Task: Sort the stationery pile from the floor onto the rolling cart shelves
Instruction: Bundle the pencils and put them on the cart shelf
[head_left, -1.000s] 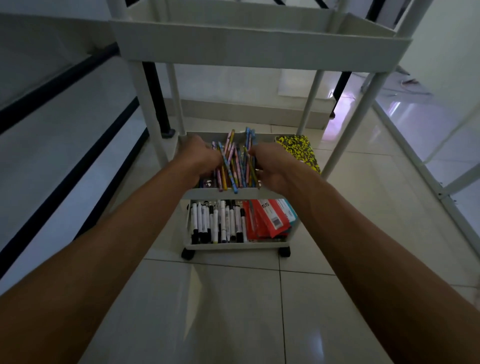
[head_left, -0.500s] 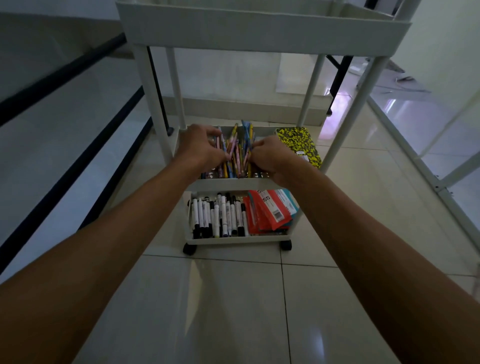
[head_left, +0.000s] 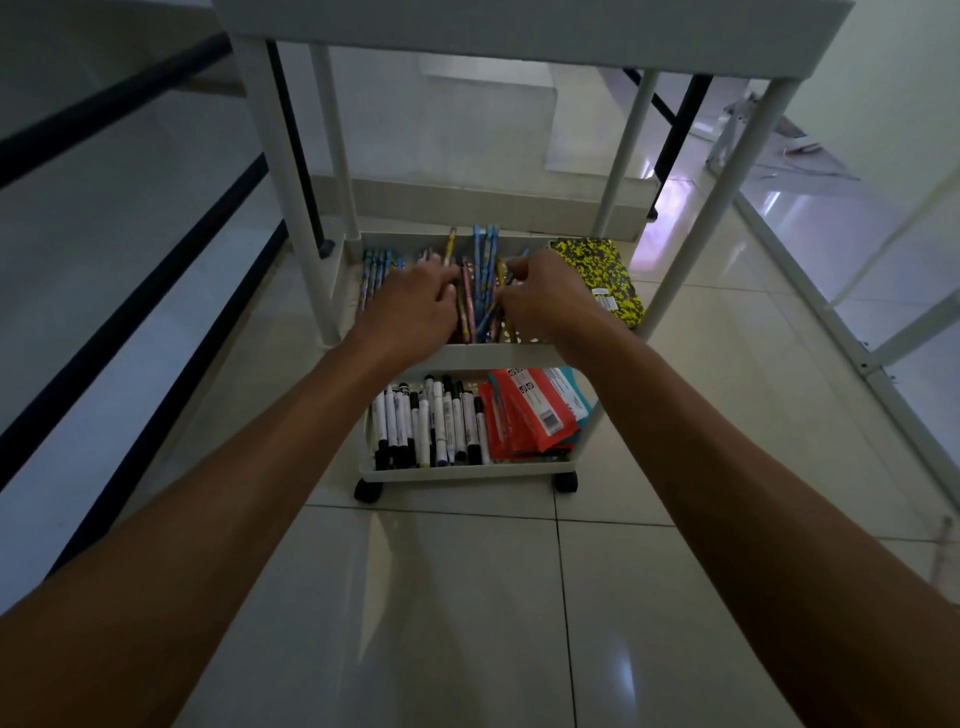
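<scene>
A white rolling cart (head_left: 483, 358) stands on the tiled floor in front of me. Its middle shelf holds a bundle of colourful pencils (head_left: 480, 291) and a yellow-and-black patterned notebook (head_left: 602, 278) at the right. My left hand (head_left: 410, 306) and my right hand (head_left: 545, 296) reach into that shelf from either side of the bundle, with fingers curled against the pencils. A few blue pencils (head_left: 376, 273) lie apart at the shelf's left. The bottom shelf carries several black-and-white markers (head_left: 431, 421) and red packets (head_left: 530, 410).
The cart's top tray (head_left: 519, 36) overhangs at the top of the view, on white posts (head_left: 291, 208). Black railing bars (head_left: 119, 322) run along the left. A white frame (head_left: 831, 322) crosses the floor at the right. Bare glossy tiles lie below my arms.
Both hands slid farther back along the pencils on the middle shelf and drew closer together. The pencils now lie flatter, and a few blue ones show separately at the left.
</scene>
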